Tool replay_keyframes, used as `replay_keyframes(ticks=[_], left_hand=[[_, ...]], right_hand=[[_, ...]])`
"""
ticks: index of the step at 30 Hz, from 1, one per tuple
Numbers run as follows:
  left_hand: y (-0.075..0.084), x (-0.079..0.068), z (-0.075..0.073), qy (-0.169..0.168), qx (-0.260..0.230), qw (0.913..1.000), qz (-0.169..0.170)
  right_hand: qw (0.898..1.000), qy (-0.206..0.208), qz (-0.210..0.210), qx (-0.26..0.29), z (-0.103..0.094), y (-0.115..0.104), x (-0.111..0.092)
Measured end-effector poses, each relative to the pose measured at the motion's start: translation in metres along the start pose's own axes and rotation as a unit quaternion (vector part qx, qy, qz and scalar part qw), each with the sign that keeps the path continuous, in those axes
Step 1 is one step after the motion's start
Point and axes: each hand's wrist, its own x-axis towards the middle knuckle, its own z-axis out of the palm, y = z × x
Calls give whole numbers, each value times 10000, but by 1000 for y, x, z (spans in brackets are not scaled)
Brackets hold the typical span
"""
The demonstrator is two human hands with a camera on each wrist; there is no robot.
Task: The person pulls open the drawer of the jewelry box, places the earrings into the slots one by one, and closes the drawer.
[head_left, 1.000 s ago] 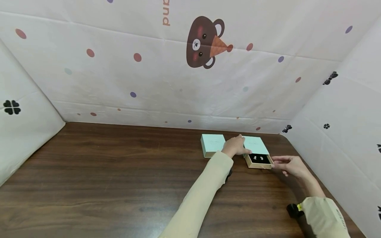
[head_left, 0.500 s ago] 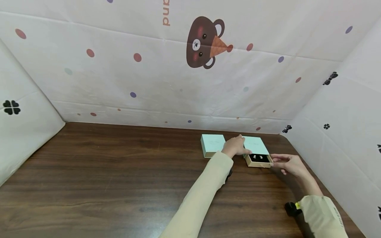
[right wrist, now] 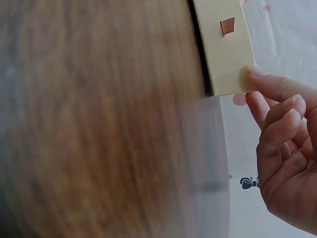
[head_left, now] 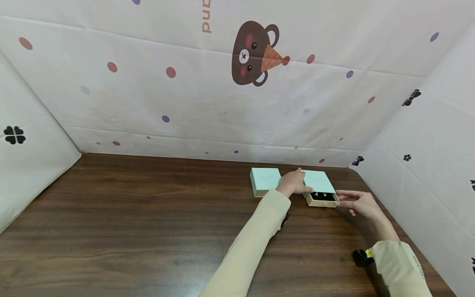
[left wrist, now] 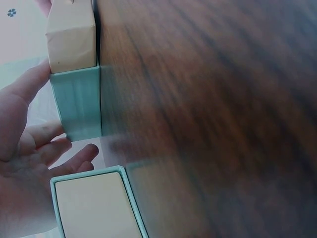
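A mint-green jewelry box (head_left: 318, 181) lies at the table's back right, its beige drawer (head_left: 321, 203) partly out. Two small silvery earrings (head_left: 320, 194) show on the drawer's black lining, close to the sleeve's edge. My left hand (head_left: 293, 182) grips the left side of the sleeve, its thumb at the front corner and fingers farther back, as the left wrist view shows. At the drawer's right front corner, my right hand (head_left: 361, 203) pinches with thumb on the front face and forefinger along the side; its other fingers curl (right wrist: 282, 134). A copper-coloured pull tab (right wrist: 228, 27) marks the drawer front.
A second mint-green box (head_left: 265, 180), shut, stands just left of my left hand. Both boxes rest on a dark wood table (head_left: 130, 214). Printed white sheets (head_left: 208, 95) hang behind it and at both sides.
The drawer has slid farther back into the sleeve, covering more of the black lining. My right hand has moved away from me and slightly left with it; the left hand has stayed put.
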Motion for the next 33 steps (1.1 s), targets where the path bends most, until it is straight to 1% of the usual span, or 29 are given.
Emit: replay_keyframes(ticks=[7,13,20,24,33], left_hand=[[-1,0,0,0,30,10000,-25],[0,2,0,-7,77,9999,-74],[0,2,1,-9,88,9999,-51],[-1,2,1,-12,72,10000,-49],[-1,2,1,-12,27,10000,-31]], right_hand=[[9998,99,157,-71,1,0,3],[9997,83,237,34,1,-1,6],[9994,83,324,133,1,0,9],[9993,60,321,164,1,-1,11],[9984,-4,250,507,1,-1,14]])
